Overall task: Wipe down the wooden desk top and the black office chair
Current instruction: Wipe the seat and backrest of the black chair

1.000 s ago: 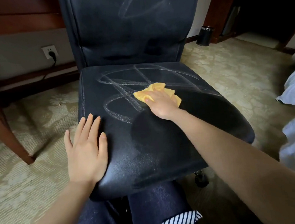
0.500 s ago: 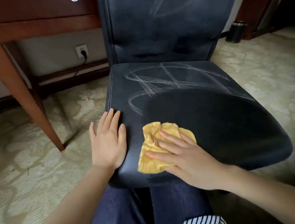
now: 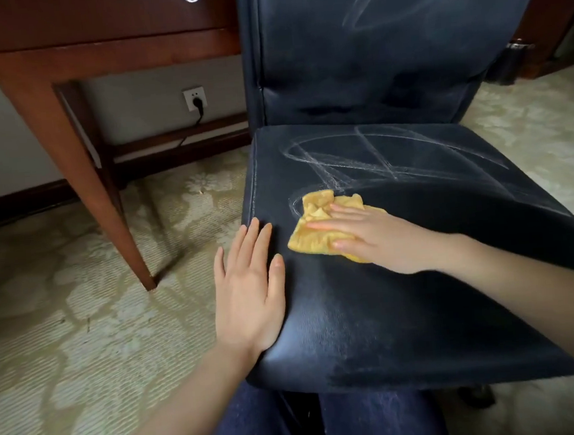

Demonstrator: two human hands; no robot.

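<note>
Right grip: right hand (image 3: pixel 379 235) lies flat, fingers spread, pressing the yellow cloth (image 3: pixel 317 228) onto the chair seat (image 3: pixel 423 309) (pinned under the palm, not clenched).
Left grip: left hand (image 3: pixel 250 289) released, palm down on the seat's front left edge, just beside the cloth.
Cloth: crumpled, on the left-middle of the seat.
Seat marks: pale chalky streaks (image 3: pixel 377 155) behind the cloth; more on the backrest (image 3: pixel 384 38).
Worktop: wooden desk (image 3: pixel 94 54) stands left of the chair, its top out of view.
Floor: patterned carpet (image 3: pixel 63 320).
</note>
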